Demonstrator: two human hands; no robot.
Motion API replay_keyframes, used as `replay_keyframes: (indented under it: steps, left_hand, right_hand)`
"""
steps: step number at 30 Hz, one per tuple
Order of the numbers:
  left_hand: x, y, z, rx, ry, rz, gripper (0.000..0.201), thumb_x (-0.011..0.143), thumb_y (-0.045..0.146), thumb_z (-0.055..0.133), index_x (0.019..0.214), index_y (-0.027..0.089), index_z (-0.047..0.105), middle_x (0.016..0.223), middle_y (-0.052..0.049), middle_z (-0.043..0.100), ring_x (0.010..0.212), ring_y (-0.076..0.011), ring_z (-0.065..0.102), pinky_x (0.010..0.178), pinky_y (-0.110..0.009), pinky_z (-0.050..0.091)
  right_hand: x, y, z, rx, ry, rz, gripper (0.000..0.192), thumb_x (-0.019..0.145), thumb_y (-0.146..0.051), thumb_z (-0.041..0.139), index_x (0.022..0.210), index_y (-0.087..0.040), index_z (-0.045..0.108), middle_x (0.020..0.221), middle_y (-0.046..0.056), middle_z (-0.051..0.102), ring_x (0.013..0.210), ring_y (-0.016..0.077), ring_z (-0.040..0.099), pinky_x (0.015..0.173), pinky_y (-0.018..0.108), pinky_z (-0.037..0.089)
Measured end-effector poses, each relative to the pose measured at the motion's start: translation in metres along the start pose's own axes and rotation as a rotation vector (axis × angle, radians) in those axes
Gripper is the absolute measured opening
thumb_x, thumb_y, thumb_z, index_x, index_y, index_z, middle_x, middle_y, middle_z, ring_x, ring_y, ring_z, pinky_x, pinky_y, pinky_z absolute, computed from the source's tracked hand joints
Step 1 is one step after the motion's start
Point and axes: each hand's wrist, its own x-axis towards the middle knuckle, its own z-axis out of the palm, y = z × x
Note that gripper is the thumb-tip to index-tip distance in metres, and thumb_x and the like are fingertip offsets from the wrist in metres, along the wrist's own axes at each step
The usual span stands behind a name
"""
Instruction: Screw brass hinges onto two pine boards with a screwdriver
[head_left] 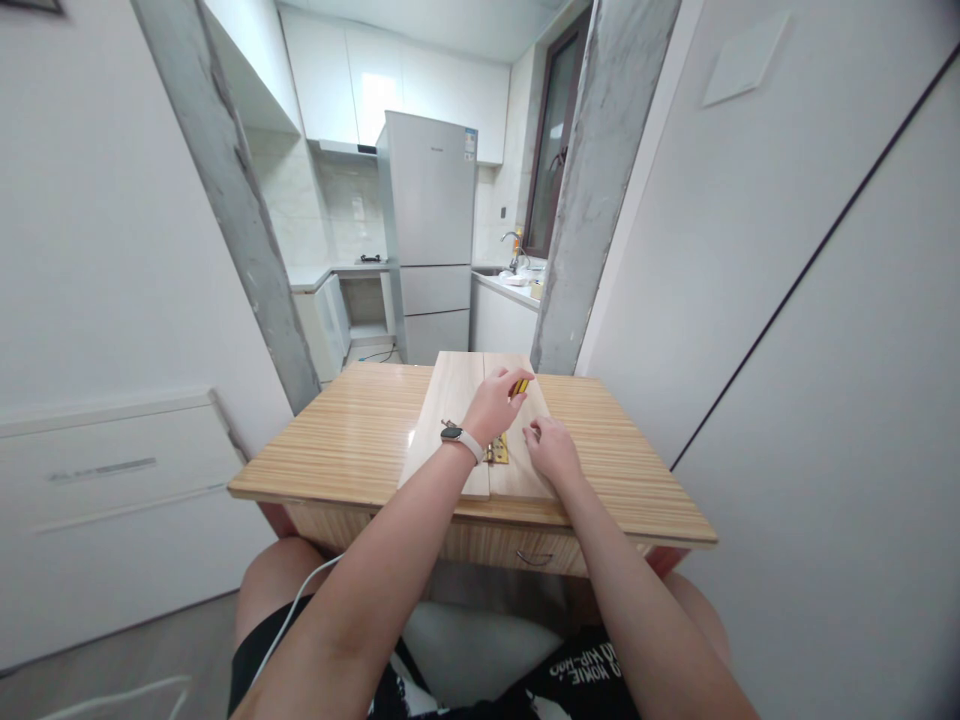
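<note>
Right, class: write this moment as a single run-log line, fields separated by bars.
left hand: grips yellow-handled tool | right hand: flat on wooden boards | brass hinge: between hands, across board seam | table: under boards

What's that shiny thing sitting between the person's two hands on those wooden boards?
In the head view, a brass hinge lies between the left hand and the right hand, straddling the seam where the two wooden boards meet.

Both forearms are bare, no sleeves at all. The left hand [491,402] has a smartwatch [452,434] at the wrist, dark face on a white band. The right hand [551,448] wears nothing that shows. Black shorts [577,670] with white lettering on the right leg, and a thin white cable [289,615] runs across the left thigh.
</note>
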Motion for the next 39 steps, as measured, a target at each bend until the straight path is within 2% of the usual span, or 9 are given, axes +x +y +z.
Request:
replay_keyframes:
  steps: [5,7,11,17,28,31,34,39]
  left_hand:
    - [-0.001,-0.002,0.002,-0.062,-0.031,0.02,0.039,0.093,0.002,0.058,0.124,0.024,0.067,0.107,-0.005,0.069,0.099,-0.0179,0.067,0.093,-0.034,0.058]
    - [-0.001,-0.001,0.001,-0.061,-0.029,0.022,0.036,0.093,0.004,0.061,0.123,0.024,0.067,0.109,-0.005,0.069,0.1,-0.0184,0.067,0.094,-0.034,0.058]
    - [-0.001,0.0,0.0,-0.03,0.026,-0.001,0.027,0.091,0.012,0.073,0.115,0.024,0.069,0.113,-0.006,0.065,0.099,-0.0184,0.066,0.092,-0.035,0.059]
    - [0.0,-0.001,-0.001,0.023,0.079,-0.048,0.025,0.092,0.009,0.07,0.111,0.024,0.07,0.106,-0.004,0.061,0.091,-0.0157,0.065,0.088,-0.033,0.059]
    - [0.001,0.002,0.005,-0.107,-0.034,0.022,0.037,0.093,0.002,0.059,0.122,0.025,0.068,0.114,-0.005,0.072,0.101,-0.0171,0.069,0.093,-0.033,0.06]
    - [0.0,0.005,0.005,-0.076,-0.048,0.022,0.033,0.091,0.006,0.065,0.118,0.024,0.069,0.111,-0.004,0.07,0.099,-0.017,0.068,0.092,-0.032,0.059]
    - [-0.001,0.008,0.005,-0.028,-0.014,-0.004,0.03,0.088,0.013,0.076,0.115,0.024,0.07,0.113,-0.005,0.065,0.097,-0.0174,0.067,0.092,-0.034,0.059]
    - [-0.002,0.01,0.004,0.034,0.037,-0.016,0.029,0.09,0.01,0.074,0.114,0.025,0.071,0.108,-0.004,0.06,0.093,-0.0168,0.065,0.092,-0.034,0.057]
  right_hand:
    - [0.0,0.0,0.0,-0.007,0.002,-0.016,0.016,0.101,-0.029,0.057,0.101,-0.019,0.07,0.105,0.013,0.072,0.104,0.0266,0.061,0.094,0.034,0.042]
    - [0.0,0.0,0.0,-0.009,0.007,-0.02,0.016,0.101,-0.028,0.057,0.101,-0.019,0.069,0.104,0.012,0.072,0.103,0.0265,0.061,0.093,0.034,0.042]
    - [-0.001,0.0,-0.001,-0.007,0.011,-0.021,0.015,0.101,-0.029,0.058,0.1,-0.019,0.069,0.103,0.012,0.072,0.103,0.0264,0.061,0.093,0.034,0.042]
    - [0.0,0.0,0.0,-0.017,0.004,-0.016,0.015,0.101,-0.028,0.057,0.1,-0.019,0.07,0.104,0.012,0.073,0.104,0.0267,0.062,0.095,0.034,0.042]
    - [0.0,0.001,0.0,-0.003,0.01,-0.024,0.015,0.1,-0.029,0.057,0.101,-0.019,0.069,0.104,0.012,0.072,0.102,0.0263,0.062,0.093,0.035,0.043]
    - [0.001,0.002,0.001,0.002,0.0,-0.016,0.014,0.1,-0.029,0.058,0.1,-0.019,0.069,0.104,0.012,0.072,0.102,0.0261,0.061,0.093,0.034,0.043]
    - [0.001,0.002,0.001,0.006,-0.012,-0.004,0.015,0.1,-0.029,0.057,0.1,-0.019,0.069,0.104,0.012,0.072,0.103,0.0261,0.062,0.093,0.035,0.043]
    - [0.001,0.002,0.002,0.011,-0.003,-0.001,0.017,0.101,-0.03,0.057,0.102,-0.019,0.07,0.105,0.013,0.072,0.104,0.0264,0.062,0.095,0.035,0.043]
